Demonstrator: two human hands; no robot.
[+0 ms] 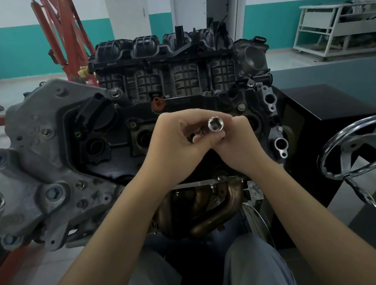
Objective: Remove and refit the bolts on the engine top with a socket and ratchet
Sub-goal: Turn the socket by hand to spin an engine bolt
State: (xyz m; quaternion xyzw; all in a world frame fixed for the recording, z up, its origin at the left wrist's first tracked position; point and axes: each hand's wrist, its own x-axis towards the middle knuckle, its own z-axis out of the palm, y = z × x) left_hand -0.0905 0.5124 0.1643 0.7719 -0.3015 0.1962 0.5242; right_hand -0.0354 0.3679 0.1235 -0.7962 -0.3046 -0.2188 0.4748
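Both hands meet above the black engine top (176,104). A shiny socket (215,124) points its open end up at the camera, and my right hand (235,139) holds it from the right with curled fingers. My left hand (176,139) curls around a small metal part (197,137) just left of the socket; most of it is hidden by the fingers. Bolts sit along the cover, one silver (240,107) at the right and one (114,93) at the upper left. The ratchet handle is not visible.
A grey timing cover and mount bracket (38,171) stick out at the left. A chrome handwheel (362,146) on the black engine stand is at the right. The exhaust manifold (207,210) lies below my wrists. A red hoist (61,34) and white racks (336,27) stand behind.
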